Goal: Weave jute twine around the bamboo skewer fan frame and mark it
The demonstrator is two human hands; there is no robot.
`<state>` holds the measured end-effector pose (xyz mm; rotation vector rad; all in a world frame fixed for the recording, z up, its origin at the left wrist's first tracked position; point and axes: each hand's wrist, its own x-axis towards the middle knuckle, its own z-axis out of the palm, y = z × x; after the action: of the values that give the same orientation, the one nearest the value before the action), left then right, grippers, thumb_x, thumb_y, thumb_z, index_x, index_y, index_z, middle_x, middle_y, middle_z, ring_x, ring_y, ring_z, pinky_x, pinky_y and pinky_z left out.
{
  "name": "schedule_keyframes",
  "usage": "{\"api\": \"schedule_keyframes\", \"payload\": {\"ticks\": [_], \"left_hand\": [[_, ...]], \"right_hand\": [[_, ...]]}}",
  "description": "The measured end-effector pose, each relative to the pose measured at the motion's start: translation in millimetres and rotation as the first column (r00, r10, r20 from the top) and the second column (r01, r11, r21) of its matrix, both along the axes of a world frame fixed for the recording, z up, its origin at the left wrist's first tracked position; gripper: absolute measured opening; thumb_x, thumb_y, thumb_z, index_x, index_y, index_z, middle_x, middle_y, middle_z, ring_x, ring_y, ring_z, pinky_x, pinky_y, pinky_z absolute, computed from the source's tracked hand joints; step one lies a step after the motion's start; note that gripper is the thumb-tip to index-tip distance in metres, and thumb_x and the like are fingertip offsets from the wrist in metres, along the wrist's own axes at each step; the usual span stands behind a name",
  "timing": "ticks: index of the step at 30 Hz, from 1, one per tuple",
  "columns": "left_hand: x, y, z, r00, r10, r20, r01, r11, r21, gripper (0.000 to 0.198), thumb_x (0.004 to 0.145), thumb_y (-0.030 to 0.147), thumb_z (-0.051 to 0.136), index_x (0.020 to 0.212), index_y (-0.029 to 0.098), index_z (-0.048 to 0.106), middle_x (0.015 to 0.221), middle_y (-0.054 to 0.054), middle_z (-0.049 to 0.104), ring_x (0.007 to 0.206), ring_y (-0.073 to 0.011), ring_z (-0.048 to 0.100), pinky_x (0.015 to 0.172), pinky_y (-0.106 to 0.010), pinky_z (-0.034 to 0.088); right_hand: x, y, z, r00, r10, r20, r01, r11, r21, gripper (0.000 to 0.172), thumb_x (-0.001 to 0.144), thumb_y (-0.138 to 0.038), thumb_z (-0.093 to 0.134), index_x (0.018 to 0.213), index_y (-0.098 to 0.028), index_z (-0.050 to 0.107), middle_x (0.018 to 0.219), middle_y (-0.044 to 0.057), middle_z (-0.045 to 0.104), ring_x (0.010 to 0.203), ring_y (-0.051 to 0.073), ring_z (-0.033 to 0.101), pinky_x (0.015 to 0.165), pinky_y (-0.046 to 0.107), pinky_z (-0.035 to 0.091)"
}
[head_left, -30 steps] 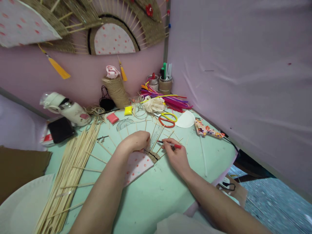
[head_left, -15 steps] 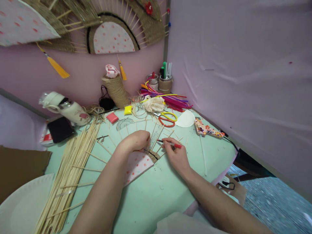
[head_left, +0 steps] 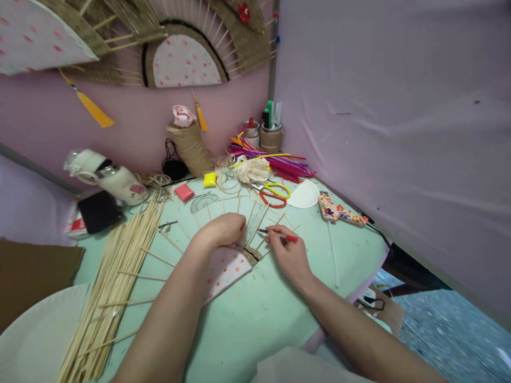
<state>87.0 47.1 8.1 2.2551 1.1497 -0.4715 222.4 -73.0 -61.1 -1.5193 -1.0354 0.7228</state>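
A half-round fan base (head_left: pixel 227 270) with dotted cloth and a twine band lies on the green table, thin wooden sticks spreading out from it. My left hand (head_left: pixel 228 229) is closed at the fan's upper edge, beside a clear ruler (head_left: pixel 256 221); what its fingers grip is hidden. In my right hand (head_left: pixel 288 255) is a red pen (head_left: pixel 288 237), its tip pointing left at the ruler's right edge, close to the sticks. My left forearm covers part of the fan.
A bundle of sticks (head_left: pixel 115 282) and a paper plate (head_left: pixel 43 340) lie left. Behind are a bottle (head_left: pixel 115 181), twine roll (head_left: pixel 189 149), scissors (head_left: pixel 275 194) and pipe cleaners (head_left: pixel 285 166). A floral glue gun (head_left: pixel 339 211) lies right.
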Motion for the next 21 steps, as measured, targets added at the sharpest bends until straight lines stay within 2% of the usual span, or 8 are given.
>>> {"api": "schedule_keyframes", "payload": {"ticks": [8, 15, 21], "left_hand": [[-0.1, 1.2, -1.7, 1.0, 0.003, -0.003, -0.003, 1.0, 0.001, 0.013, 0.067, 0.014, 0.048, 0.074, 0.018, 0.057, 0.068, -0.002, 0.062, 0.048, -0.0127, 0.056, 0.045, -0.022, 0.037], [0.2, 0.6, -0.3, 1.0, 0.013, -0.007, -0.013, 1.0, -0.013, 0.013, 0.067, 0.015, 0.048, 0.076, 0.018, 0.058, 0.066, -0.002, 0.062, 0.049, -0.0124, 0.056, 0.046, -0.022, 0.036], [-0.7, 1.2, -1.5, 1.0, -0.008, -0.014, 0.008, 1.0, -0.007, 0.016, 0.068, 0.016, 0.047, 0.078, 0.018, 0.059, 0.071, -0.003, 0.065, 0.05, -0.013, 0.057, 0.049, -0.023, 0.038]], "right_hand": [[-0.6, -0.5, 1.1, 1.0, 0.004, 0.004, -0.004, 1.0, 0.013, 0.022, 0.084, -0.034, 0.051, 0.087, -0.017, 0.066, 0.069, 0.003, 0.068, 0.067, 0.017, 0.064, 0.062, 0.025, 0.046], [0.1, -0.7, 1.4, 0.999, -0.003, 0.037, 0.003, 1.0, 0.013, 0.024, 0.084, -0.034, 0.049, 0.086, -0.018, 0.066, 0.067, 0.002, 0.066, 0.062, 0.016, 0.061, 0.058, 0.025, 0.045], [0.2, -1.1, 0.3, 0.999, 0.023, 0.034, -0.024, 0.999, 0.023, 0.023, 0.084, -0.034, 0.05, 0.088, -0.018, 0.065, 0.07, 0.003, 0.067, 0.064, 0.017, 0.062, 0.06, 0.026, 0.045]]}}
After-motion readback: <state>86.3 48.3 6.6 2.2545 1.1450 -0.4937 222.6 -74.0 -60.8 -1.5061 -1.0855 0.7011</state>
